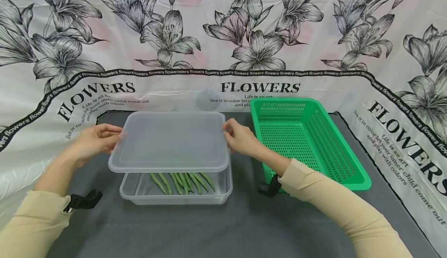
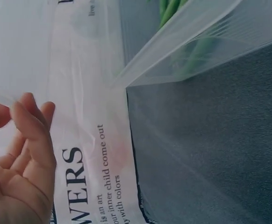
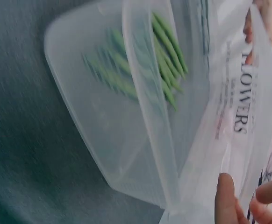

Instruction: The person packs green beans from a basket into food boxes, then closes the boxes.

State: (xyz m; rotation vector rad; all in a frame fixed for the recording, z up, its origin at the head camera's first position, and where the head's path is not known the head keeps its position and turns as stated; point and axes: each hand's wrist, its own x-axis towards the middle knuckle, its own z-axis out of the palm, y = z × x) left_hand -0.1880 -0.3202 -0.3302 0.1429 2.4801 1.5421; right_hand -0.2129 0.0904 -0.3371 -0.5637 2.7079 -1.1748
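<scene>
A translucent plastic lid (image 1: pixel 171 141) is held by its two short ends. My left hand (image 1: pixel 94 139) pinches its left edge between thumb and fingers. At the opposite edge my right hand (image 1: pixel 242 137) grips with thumb and fingertips. Beneath the lid stands a clear plastic container (image 1: pixel 174 200), its front part showing while the lid covers the rest in the head view. Several green beans (image 1: pixel 185 182) lie inside it. In the right wrist view the lid is raised apart from the container, with the beans (image 3: pixel 166 60) seen through the wall.
To the right sits a green perforated plastic basket (image 1: pixel 283 137), just beyond my right forearm. Dark grey cloth (image 1: pixel 167 231) covers the table. A white flower-printed sheet (image 1: pixel 192 25) hangs behind and along both sides.
</scene>
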